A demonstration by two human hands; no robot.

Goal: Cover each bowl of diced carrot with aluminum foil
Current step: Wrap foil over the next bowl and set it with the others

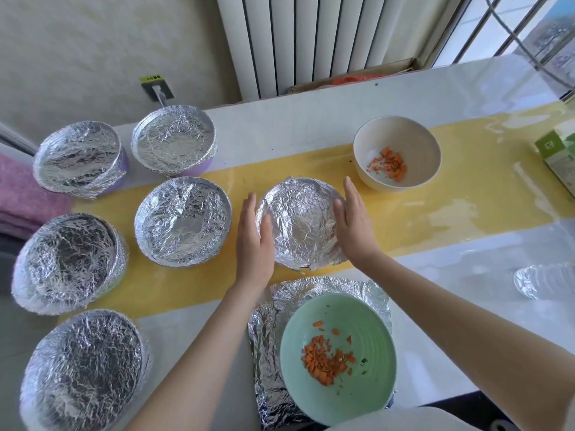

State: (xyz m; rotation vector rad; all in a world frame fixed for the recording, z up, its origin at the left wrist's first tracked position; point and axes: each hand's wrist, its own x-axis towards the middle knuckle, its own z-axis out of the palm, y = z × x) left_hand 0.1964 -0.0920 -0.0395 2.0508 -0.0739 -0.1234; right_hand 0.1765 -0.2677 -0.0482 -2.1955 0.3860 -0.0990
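well, glossy white table (311, 126) under foil-covered bowls (183, 220), radiator (311, 42) behind

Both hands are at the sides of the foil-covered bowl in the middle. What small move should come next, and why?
Probably slide both palms toward the near side and press the foil down there. The left hand and right hand lie flat against its sides, where it looks snug, but its near edge looks ragged and sticks out.
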